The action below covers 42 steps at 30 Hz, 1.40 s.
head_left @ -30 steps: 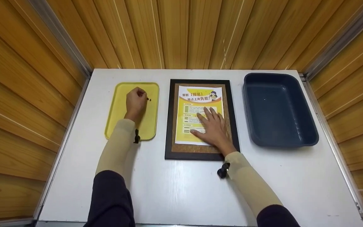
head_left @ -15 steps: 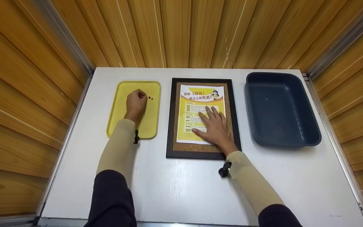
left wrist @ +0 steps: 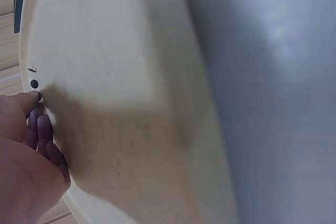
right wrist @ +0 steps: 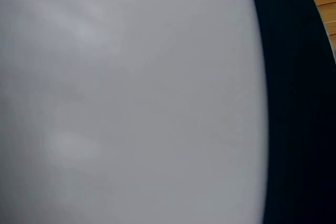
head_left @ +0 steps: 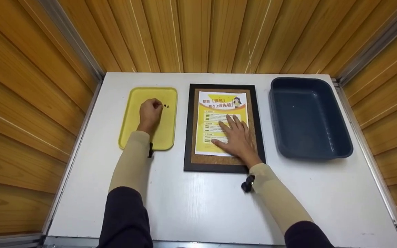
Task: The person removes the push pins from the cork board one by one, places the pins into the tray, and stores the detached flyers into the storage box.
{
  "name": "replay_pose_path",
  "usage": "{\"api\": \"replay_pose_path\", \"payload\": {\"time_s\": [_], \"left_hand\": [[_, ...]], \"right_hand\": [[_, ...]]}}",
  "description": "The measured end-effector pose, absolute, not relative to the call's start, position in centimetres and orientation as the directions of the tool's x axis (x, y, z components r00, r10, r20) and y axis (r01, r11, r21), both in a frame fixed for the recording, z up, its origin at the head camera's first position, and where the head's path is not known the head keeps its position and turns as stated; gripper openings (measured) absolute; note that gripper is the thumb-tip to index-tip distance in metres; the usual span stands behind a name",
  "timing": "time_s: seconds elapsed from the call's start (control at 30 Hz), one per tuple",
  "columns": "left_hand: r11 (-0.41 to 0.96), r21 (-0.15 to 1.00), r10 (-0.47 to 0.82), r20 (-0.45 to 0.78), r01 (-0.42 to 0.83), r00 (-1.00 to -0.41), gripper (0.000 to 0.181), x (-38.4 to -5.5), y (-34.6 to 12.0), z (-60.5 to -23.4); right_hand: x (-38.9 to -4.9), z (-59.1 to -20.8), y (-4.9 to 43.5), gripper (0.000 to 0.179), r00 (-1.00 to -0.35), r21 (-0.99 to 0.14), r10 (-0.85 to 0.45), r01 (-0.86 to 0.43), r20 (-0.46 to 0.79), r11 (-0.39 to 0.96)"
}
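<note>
Over the yellow tray (head_left: pixel 164 137), my left hand (head_left: pixel 149 115) has its fingers curled and pinches a small dark thumbtack (left wrist: pixel 39 96) between thumb and fingertip, mostly hidden. Just beyond those fingertips lie two black thumbtacks on the tray, a round-headed one (left wrist: pixel 34 83) and one with its pin showing (left wrist: pixel 32 68). My right hand (head_left: pixel 236 137) rests spread, fingers straight, on a yellow and white printed sheet (head_left: pixel 207 148). Beneath the sheet is a cork board (head_left: pixel 202 160) in a black frame. The right wrist view barely catches a fingertip at its upper corner.
A deep dark blue bin (head_left: pixel 308 120) stands on the white table (head_left: pixel 198 206), right of the framed board. Wood-patterned walls (head_left: pixel 198 34) enclose the table at the back and both sides.
My left fingertips have drawn slightly away from the two loose thumbtacks, which now show more fully. The right hand keeps its place on the sheet. The head view has shifted a little.
</note>
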<state>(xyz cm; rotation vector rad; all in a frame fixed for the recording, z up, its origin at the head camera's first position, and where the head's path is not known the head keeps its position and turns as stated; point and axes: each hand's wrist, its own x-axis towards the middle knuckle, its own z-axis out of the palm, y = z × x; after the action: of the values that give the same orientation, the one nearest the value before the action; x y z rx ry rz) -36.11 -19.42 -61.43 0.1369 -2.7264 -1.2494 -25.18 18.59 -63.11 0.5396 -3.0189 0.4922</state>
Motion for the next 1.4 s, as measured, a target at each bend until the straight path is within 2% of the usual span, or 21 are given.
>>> {"api": "replay_pose_path", "payload": {"time_s": [0.23,0.43,0.63,0.77,0.87,0.97,1.13,1.23,1.4], "left_hand": [[0.651,0.759,-0.143,0.123,0.000,-0.982,0.013,-36.2,-19.6,-61.6],[0.638,0.769,-0.162,0.095,-0.031,-0.982,0.014,-36.2,-19.7,-61.5],[0.506,0.856,-0.245,0.021,-0.109,-0.969,0.014,-36.4,-19.5,-60.8],[0.434,0.897,-0.299,0.057,-0.082,-0.953,0.016,-36.5,-18.1,-59.7],[0.467,0.884,-0.286,0.109,-0.039,-0.952,0.015,-36.8,-16.0,-58.8],[0.509,0.860,-0.213,0.152,0.023,-0.965,0.012,-37.2,-13.3,-58.0],[0.513,0.843,0.006,0.182,0.159,-0.983,0.014,-37.6,-8.0,-56.8],[0.478,0.855,0.146,0.148,0.201,-0.978,0.018,-37.8,-5.1,-56.2],[0.482,0.849,0.304,0.071,0.218,-0.950,0.023,-38.9,-1.2,-55.7]], "right_hand": [[-25.3,-63.1,18.5,0.093,-0.935,-0.299,-0.332,-0.355,0.127,0.886],[-25.4,-62.9,18.5,0.095,-0.936,-0.292,-0.339,-0.351,0.094,0.890],[-25.6,-62.9,18.5,0.095,-0.931,-0.296,-0.353,-0.363,0.086,0.884],[-25.5,-63.0,18.6,0.095,-0.931,-0.290,-0.351,-0.364,0.097,0.885],[-25.4,-63.1,18.6,0.095,-0.932,-0.290,-0.348,-0.363,0.102,0.886],[-25.2,-63.3,18.5,0.095,-0.933,-0.291,-0.345,-0.360,0.102,0.887],[-25.0,-63.3,18.5,0.094,-0.933,-0.298,-0.348,-0.360,0.096,0.884],[-24.9,-63.1,18.7,0.094,-0.933,-0.299,-0.349,-0.358,0.086,0.884],[-24.8,-63.1,18.9,0.094,-0.938,-0.297,-0.337,-0.344,0.077,0.891]]}}
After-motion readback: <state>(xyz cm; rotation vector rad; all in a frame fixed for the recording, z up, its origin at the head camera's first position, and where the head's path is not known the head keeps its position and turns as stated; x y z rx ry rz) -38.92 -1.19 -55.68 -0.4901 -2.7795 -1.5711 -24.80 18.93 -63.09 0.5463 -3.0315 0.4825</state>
